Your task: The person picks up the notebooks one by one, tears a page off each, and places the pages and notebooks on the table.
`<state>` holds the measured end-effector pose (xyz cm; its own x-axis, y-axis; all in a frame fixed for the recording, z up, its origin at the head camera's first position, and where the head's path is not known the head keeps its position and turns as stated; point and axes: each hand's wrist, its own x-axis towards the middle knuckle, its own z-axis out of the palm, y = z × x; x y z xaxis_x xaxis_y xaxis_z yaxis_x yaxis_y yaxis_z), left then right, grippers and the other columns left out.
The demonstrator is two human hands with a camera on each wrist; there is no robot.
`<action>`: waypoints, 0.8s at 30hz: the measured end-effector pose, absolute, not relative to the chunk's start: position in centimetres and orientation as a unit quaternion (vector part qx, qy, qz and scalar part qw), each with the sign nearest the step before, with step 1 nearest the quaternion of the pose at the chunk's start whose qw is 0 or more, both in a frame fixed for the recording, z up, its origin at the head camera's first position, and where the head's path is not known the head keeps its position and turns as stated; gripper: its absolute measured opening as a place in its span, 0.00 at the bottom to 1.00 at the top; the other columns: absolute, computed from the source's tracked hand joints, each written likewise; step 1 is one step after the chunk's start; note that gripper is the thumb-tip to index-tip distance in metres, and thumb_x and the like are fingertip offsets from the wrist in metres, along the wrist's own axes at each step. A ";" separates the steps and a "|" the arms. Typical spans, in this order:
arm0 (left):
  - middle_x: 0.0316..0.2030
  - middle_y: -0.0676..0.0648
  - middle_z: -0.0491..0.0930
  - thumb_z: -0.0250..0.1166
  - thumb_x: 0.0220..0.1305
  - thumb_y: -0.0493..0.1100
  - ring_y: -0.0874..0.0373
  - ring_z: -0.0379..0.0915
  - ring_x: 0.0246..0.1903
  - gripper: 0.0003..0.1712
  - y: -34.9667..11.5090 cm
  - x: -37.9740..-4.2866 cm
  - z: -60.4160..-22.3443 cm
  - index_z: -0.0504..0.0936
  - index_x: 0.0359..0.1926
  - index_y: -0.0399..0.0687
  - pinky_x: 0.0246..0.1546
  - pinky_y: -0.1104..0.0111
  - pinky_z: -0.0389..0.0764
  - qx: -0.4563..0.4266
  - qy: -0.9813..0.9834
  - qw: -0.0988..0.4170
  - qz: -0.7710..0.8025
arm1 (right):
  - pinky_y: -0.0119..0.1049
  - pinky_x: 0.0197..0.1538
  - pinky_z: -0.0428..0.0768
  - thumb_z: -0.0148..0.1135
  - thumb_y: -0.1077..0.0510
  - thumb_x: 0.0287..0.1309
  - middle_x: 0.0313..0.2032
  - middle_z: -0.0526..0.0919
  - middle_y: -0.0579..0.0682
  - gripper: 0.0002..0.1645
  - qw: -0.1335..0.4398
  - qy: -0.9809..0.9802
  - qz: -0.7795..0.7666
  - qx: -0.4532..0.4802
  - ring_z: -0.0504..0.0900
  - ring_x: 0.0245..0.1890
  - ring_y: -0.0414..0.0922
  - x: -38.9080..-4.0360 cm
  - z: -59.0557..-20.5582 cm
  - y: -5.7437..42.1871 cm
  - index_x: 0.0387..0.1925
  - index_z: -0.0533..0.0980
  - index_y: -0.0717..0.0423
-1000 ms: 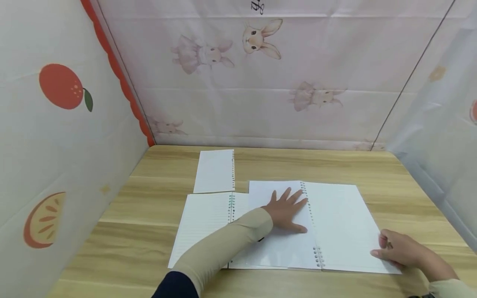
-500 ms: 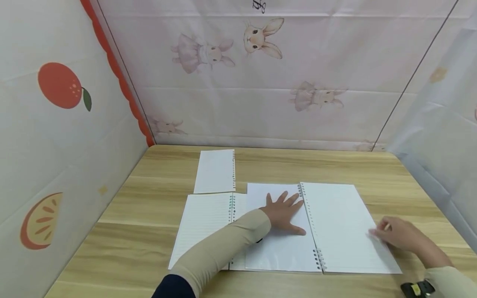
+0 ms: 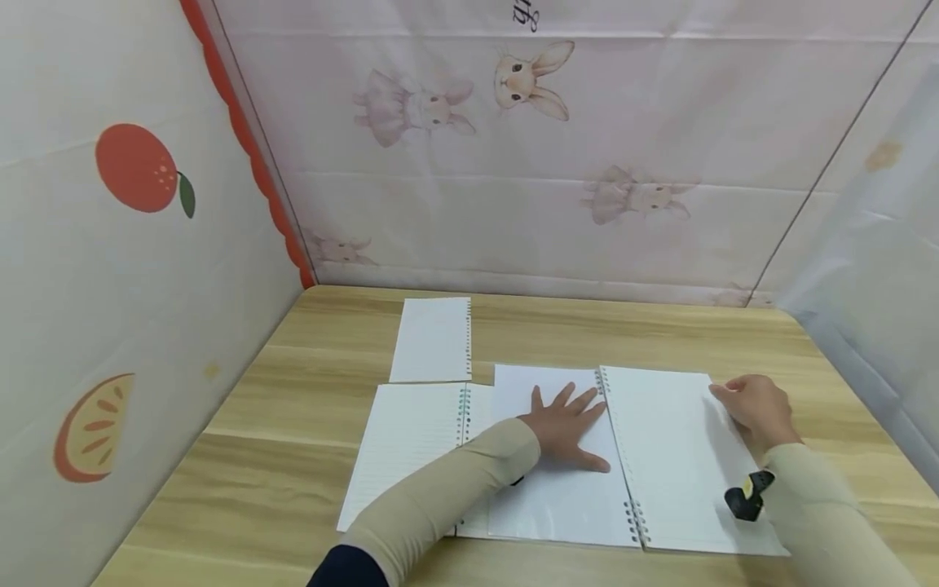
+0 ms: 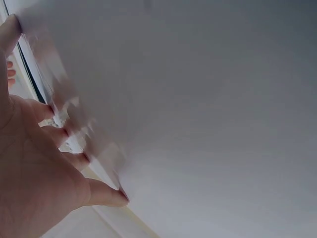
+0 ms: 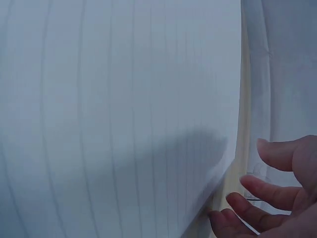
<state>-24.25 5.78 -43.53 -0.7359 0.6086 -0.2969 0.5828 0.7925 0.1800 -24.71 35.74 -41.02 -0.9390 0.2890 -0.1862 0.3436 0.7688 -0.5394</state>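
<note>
An open spiral-bound notebook [image 3: 671, 465] lies on the wooden table [image 3: 242, 456]. My left hand [image 3: 565, 424] lies flat with spread fingers on its blank left page [image 3: 557, 501], just left of the spiral. The left wrist view shows the same hand [image 4: 34, 173] with its fingertips on white paper [image 4: 198, 99]. My right hand [image 3: 756, 405] sits at the far right corner of the lined right page, fingers loosely curled. In the right wrist view its fingers [image 5: 233, 218] touch the edge of the lined page [image 5: 124, 99] with nothing held between them.
A second lined pad [image 3: 407, 440] lies partly under the notebook's left side. A loose torn sheet [image 3: 433, 338] lies behind it. Printed cloth walls [image 3: 513, 163] close in the table at the left, back and right. A black wrist device [image 3: 744, 496] is on my right forearm.
My right hand has moved from the near right edge of the right page up to its far right corner. The left hand stays pressed on the left page.
</note>
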 end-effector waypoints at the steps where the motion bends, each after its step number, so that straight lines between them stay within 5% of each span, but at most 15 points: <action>1: 0.75 0.60 0.34 0.51 0.54 0.79 0.54 0.28 0.74 0.54 5.8 -24.3 -43.7 0.42 0.75 0.68 0.68 0.40 0.38 0.320 0.931 0.172 0.037 | 0.46 0.37 0.73 0.56 0.49 0.63 0.46 0.75 0.73 0.33 0.051 0.936 -0.298 0.178 0.74 0.38 0.58 -24.8 -41.1 35.6 0.51 0.70 0.79; 9: 0.75 0.62 0.32 0.49 0.53 0.81 0.55 0.26 0.74 0.55 6.0 -24.7 -44.4 0.39 0.75 0.70 0.67 0.40 0.38 0.316 0.933 0.168 0.024 | 0.60 0.44 0.68 0.61 0.50 0.60 0.45 0.76 0.76 0.32 -0.012 0.945 -0.275 0.175 0.74 0.40 0.66 -25.0 -42.0 34.7 0.44 0.72 0.81; 14: 0.75 0.63 0.32 0.49 0.53 0.81 0.55 0.27 0.74 0.55 6.0 -24.7 -44.3 0.39 0.75 0.71 0.67 0.40 0.39 0.314 0.934 0.168 0.022 | 0.51 0.35 0.68 0.63 0.55 0.60 0.33 0.81 0.69 0.22 -0.087 0.942 -0.269 0.183 0.76 0.31 0.59 -25.3 -42.4 34.4 0.36 0.78 0.76; 18: 0.75 0.63 0.32 0.49 0.53 0.81 0.55 0.27 0.74 0.55 6.0 -24.6 -44.1 0.40 0.75 0.71 0.67 0.40 0.39 0.314 0.934 0.168 0.020 | 0.42 0.29 0.65 0.59 0.56 0.63 0.26 0.81 0.63 0.19 -0.091 0.943 -0.263 0.182 0.74 0.26 0.53 -25.3 -42.2 34.1 0.34 0.79 0.73; 24: 0.75 0.63 0.31 0.48 0.53 0.81 0.55 0.25 0.74 0.55 6.1 -24.7 -44.4 0.38 0.75 0.71 0.67 0.39 0.38 0.317 0.932 0.173 0.020 | 0.51 0.31 0.70 0.54 0.58 0.66 0.35 0.81 0.70 0.18 -0.094 0.953 -0.235 0.167 0.77 0.31 0.63 -25.3 -42.1 34.0 0.37 0.78 0.74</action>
<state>-24.70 6.06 -44.42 -0.7398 0.5973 -0.3096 0.5836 0.7987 0.1465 -25.34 34.05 -42.09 -0.9267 0.3621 0.1007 0.2739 0.8341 -0.4788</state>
